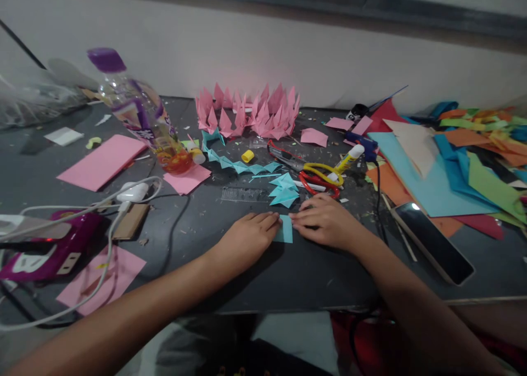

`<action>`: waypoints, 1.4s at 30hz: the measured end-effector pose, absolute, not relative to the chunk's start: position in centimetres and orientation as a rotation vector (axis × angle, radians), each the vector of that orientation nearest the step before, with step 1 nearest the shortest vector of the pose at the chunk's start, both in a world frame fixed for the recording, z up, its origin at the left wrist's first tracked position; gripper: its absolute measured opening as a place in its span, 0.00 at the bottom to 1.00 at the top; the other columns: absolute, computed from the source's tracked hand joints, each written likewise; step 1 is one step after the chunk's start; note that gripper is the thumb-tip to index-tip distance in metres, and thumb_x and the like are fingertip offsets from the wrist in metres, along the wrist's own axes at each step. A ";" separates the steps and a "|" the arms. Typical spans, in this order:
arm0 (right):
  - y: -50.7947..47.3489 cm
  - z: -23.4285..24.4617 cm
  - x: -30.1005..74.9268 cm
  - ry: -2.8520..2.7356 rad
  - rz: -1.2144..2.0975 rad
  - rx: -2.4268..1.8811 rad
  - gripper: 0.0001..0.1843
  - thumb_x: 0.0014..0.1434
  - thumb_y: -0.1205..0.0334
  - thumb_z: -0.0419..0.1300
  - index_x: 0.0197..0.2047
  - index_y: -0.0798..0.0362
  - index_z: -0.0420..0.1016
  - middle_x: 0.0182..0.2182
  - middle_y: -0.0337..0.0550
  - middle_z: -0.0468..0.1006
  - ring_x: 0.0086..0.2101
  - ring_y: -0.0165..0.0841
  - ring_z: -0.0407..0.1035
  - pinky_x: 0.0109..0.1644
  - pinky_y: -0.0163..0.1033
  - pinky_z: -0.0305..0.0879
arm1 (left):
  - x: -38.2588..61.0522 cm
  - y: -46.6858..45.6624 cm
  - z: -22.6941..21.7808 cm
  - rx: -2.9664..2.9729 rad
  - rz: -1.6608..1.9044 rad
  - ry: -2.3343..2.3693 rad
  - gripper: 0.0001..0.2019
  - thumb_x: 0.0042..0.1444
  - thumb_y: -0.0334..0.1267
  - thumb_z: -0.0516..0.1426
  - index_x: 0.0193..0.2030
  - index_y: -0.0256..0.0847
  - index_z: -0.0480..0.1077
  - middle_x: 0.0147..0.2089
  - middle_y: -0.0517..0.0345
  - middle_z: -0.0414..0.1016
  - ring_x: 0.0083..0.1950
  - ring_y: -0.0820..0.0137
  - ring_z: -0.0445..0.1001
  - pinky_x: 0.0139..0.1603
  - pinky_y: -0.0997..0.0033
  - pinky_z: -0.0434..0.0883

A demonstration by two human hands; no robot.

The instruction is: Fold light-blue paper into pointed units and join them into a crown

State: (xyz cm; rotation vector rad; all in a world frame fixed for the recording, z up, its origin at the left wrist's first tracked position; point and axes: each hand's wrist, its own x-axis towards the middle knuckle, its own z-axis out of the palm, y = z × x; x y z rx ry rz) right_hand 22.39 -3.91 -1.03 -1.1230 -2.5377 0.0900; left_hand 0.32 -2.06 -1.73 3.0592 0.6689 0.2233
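A small light blue piece of paper [287, 233] lies on the dark table between my two hands. The fingers of my left hand [256, 234] are closed at its left edge. My right hand [325, 220] has its bent fingers at the upper right edge of the same paper. Just beyond them sit several folded light blue paper pieces [284, 190], pointed and stacked. A clear ruler [244, 194] lies to their left. Farther back runs a chain of folded blue paper [239, 165], curving toward a ring of pointed pink folded paper [272, 115].
Red-handled and yellow-handled scissors [323, 175], a glue stick [349, 159] and its yellow cap [247, 156] lie ahead. A bottle [144, 112] stands left, near pink sheets [102, 162] and white cables [111, 239]. At right are a phone [434, 244] and coloured paper scraps [432, 184].
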 end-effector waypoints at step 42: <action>-3.4 -0.8 20.2 -1.680 1.108 -1.469 0.08 0.56 0.60 0.54 0.32 0.55 0.71 0.27 0.39 0.72 0.28 0.29 0.64 0.32 0.34 0.60 | 0.9 -0.3 -1.2 1.744 0.736 0.948 0.10 0.55 0.39 0.53 0.37 0.36 0.71 0.32 0.57 0.75 0.32 0.72 0.72 0.34 0.73 0.69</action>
